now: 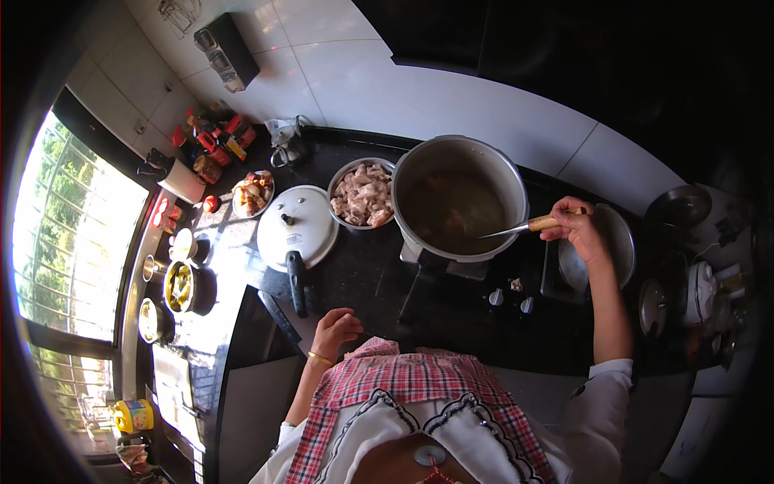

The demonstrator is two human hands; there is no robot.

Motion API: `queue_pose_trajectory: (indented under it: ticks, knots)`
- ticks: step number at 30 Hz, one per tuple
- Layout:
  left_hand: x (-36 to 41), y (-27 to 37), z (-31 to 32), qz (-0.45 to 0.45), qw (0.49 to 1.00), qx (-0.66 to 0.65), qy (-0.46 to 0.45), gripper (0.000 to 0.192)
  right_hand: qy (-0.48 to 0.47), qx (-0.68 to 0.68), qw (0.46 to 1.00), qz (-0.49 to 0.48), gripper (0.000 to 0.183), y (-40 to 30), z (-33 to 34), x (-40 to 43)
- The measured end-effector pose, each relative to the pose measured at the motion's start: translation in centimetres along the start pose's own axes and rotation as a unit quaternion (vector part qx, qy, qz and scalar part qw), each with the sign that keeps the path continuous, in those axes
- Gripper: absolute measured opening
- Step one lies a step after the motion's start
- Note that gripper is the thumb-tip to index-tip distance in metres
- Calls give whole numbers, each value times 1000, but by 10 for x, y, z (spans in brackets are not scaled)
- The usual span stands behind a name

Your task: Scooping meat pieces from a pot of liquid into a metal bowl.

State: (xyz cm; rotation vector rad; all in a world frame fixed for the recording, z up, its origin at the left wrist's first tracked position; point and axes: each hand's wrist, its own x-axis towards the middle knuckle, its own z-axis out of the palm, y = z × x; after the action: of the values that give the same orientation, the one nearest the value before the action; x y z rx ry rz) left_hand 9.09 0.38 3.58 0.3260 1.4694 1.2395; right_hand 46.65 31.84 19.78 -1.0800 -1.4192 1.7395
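Note:
A wooden-handled metal utensil (542, 223) is held in my right hand (571, 227), its far end dipping into the brownish liquid of a large metal pot (520, 199) on the stove. The submerged end is hidden. My left hand (337, 330) hovers near the counter's front edge with nothing in it, fingers loosely bent. Touching or close beside the pot on its left stands a metal bowl of pale raw-looking meat pieces (363, 192). Left of that bowl lies a pressure cooker lid (294, 233) with a black handle.
A plate of cut ingredients (253, 193), a tomato (211, 204) and sauce bottles (211, 142) stand at the back left. Bowls (180, 287) line the window side. A wok (604, 248) sits on the right burner, under my right forearm. Stove knobs (496, 297) face me.

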Motion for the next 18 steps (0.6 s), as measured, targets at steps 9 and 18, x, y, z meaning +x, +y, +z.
queue_pose_trajectory:
  ticks: [9, 18]
  knots:
    - [-6, 2, 2, 3, 1000, 20, 15, 29, -1, 124, 992, -21, 15, 46, 0, 12]
    - [-12, -4, -2, 0, 999, 8, 32, 29, -10, 159, 985, -62, 20, 57, 1, 32]
